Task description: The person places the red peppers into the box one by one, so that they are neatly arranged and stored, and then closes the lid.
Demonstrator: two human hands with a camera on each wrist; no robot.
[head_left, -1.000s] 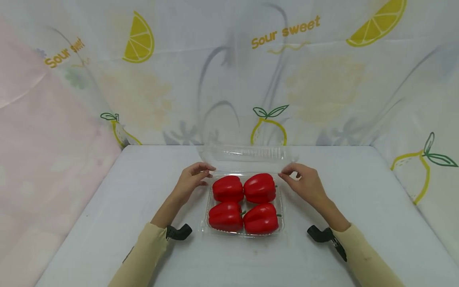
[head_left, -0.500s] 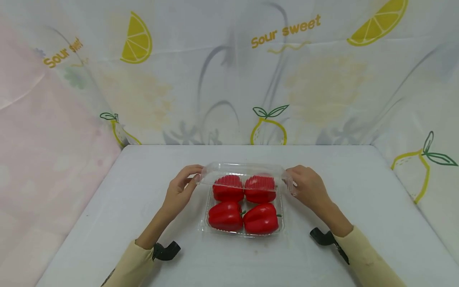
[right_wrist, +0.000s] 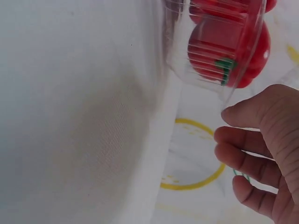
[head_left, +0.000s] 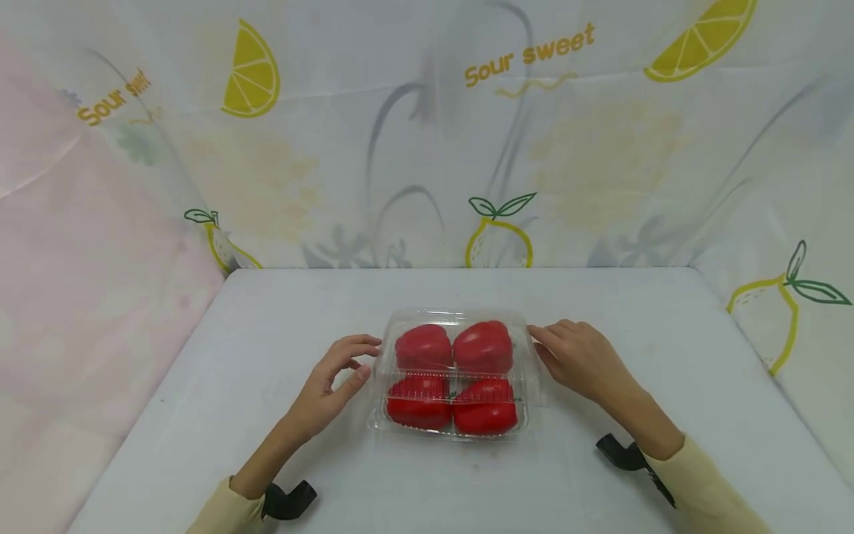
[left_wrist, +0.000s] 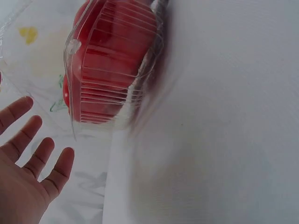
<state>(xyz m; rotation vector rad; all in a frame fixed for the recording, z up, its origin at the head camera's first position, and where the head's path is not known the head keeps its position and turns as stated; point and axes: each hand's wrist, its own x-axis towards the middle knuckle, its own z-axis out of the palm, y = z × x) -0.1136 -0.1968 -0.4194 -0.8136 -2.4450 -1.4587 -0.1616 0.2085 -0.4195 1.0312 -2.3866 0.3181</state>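
Observation:
Several red bell peppers (head_left: 483,347) sit in a clear plastic clamshell box (head_left: 454,437) in the middle of the table. Its hinged clear lid (head_left: 460,317) slants down over them, the free edge above the front row. At the lid's left side is my left hand (head_left: 328,386), its fingers spread; the left wrist view shows these fingers (left_wrist: 29,130) apart from the plastic. On the other side my right hand (head_left: 582,362) has its fingertips right at the lid's edge, fingers loosely bent. In the right wrist view, its thumb (right_wrist: 247,112) is close to a corner of the plastic.
A white cloth covers the table (head_left: 233,415). A printed fabric backdrop (head_left: 427,148) with lemons rises behind the far edge. Black curved mounts (head_left: 288,502) stick out from both wrists.
The lid has swung from upright at the back, forward and down over the peppers. Both hands came along with it; the left has loosened from its edge and spread, the right has relaxed its grip.

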